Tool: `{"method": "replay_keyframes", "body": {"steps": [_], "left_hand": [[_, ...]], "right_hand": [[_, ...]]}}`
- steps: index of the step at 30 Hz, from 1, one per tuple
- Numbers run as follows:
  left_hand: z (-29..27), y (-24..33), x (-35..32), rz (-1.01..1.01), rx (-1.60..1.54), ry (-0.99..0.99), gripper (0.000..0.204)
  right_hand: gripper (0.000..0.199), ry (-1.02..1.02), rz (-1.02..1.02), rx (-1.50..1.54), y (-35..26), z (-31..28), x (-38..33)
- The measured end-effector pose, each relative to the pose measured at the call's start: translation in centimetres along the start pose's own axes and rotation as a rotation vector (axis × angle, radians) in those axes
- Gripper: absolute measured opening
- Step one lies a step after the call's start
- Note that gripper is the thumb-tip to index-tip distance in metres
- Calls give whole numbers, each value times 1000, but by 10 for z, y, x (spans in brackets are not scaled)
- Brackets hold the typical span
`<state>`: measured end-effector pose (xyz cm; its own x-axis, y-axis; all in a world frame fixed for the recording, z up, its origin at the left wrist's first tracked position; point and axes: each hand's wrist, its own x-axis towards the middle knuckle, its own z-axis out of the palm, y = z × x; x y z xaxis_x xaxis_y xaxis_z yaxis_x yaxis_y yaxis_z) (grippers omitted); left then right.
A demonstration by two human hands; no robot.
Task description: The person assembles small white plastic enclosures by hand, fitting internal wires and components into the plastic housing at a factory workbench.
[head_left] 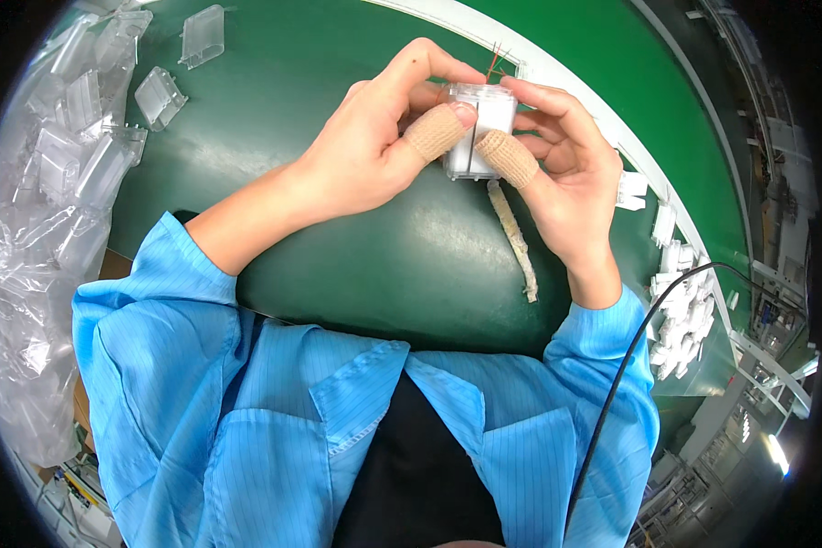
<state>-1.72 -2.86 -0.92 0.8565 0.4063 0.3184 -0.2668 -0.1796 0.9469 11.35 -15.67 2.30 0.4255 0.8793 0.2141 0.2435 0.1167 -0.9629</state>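
Between both hands, over the far part of the green table, is a small white box-shaped part in a clear plastic case [495,111]. My left hand [374,137] grips its left side, with a tan finger sleeve on the thumb pressed against the front. From the right, my right hand [571,173] holds the same case, its sleeved thumb on the lower right face. Thin red wires [493,66] stick up past the case's far end. A pale, rough strip [513,239] lies on the table just below the case, apart from my fingers.
At the left, a clear plastic bag [36,274] holds several transparent cases. Two loose clear cases, one [203,36] farther off and one [161,99] nearer, lie beside it. White plastic parts [680,320] are heaped at the right edge. A black cable [612,379] crosses my right sleeve.
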Motion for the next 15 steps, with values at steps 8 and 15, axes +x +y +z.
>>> {"method": "replay_keyframes", "body": {"steps": [8, 15], "left_hand": [[-7, -4, 5, -71, 40, 74, 63], [-12, -3, 6, 88, 396, -11, 30]], "right_hand": [[44, 329, -56, -555, 17, -85, 74], [42, 395, 177, -894, 74, -185, 89]]}}
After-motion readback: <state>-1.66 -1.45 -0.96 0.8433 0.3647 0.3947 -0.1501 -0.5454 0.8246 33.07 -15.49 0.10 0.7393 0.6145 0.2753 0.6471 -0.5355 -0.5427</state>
